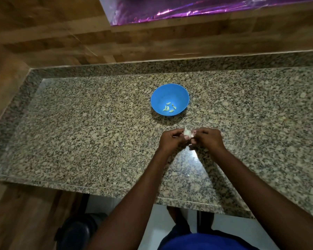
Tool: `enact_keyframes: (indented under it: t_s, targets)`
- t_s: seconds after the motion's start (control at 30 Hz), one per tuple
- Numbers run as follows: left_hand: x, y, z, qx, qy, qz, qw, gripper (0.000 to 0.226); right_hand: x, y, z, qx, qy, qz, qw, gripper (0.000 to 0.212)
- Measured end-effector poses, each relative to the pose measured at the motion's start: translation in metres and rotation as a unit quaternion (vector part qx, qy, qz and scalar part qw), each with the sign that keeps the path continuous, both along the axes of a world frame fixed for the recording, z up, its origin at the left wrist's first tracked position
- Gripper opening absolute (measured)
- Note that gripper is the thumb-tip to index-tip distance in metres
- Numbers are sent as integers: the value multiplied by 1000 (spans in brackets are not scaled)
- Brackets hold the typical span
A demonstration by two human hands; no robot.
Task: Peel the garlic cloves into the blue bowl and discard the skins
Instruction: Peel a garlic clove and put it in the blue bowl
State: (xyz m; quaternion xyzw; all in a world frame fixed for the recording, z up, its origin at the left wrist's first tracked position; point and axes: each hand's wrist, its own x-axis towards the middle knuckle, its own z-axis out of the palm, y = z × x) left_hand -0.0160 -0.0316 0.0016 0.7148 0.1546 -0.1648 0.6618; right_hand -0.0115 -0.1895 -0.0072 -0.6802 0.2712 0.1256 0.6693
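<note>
A blue bowl (170, 92) stands on the granite counter (79, 132), with several peeled garlic cloves (169, 107) lying in its bottom. Just in front of the bowl, both my hands meet around a white piece of garlic (187, 132) with papery skin. My left hand (171, 139) pinches it from the left side. My right hand (207, 138) pinches it from the right, fingers curled. Most of the garlic is hidden behind my fingers.
A small white scrap of skin (191, 145) lies under my hands on the counter. A wooden wall (152, 37) backs the counter, with shiny purple foil (188, 8) above. A dark bin (76, 231) stands on the floor below the counter's front edge.
</note>
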Motion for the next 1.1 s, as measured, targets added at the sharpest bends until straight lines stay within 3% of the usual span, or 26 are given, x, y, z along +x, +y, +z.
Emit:
enact_keyframes:
  t_s: [0.23,0.37,0.47,0.53,0.6,0.67,0.77,0.93,1.1]
  targets:
    - [9,8,-12,87,-29,15,996,38,-4,-12,7,166,71,-28,983,24]
    - [3,10,-18,161,-79,-16,984,37,-9,-19,13,201,105,-20,974,20]
    - [-7,8,-20,262,-109,23,959,36,-14,-22,14,200,87,-11,976,13]
    - [-24,3,-20,341,-148,75,925,28,-17,-23,12,161,79,-15,984,11]
    - [-47,-5,-19,359,-184,78,911,23,-19,-26,7,97,81,-9,992,12]
    - [-65,-14,-22,360,-204,9,910,21,-20,-28,-1,-16,51,32,998,18]
    - [-68,-24,-29,402,-233,-112,878,25,-20,-33,-6,-218,3,112,969,12]
    - [-55,-33,-39,496,-284,-259,779,45,-15,-40,-3,-247,17,176,953,11]
    - [-65,-23,-55,490,-270,-310,769,67,-13,-48,-8,-235,19,188,953,6]
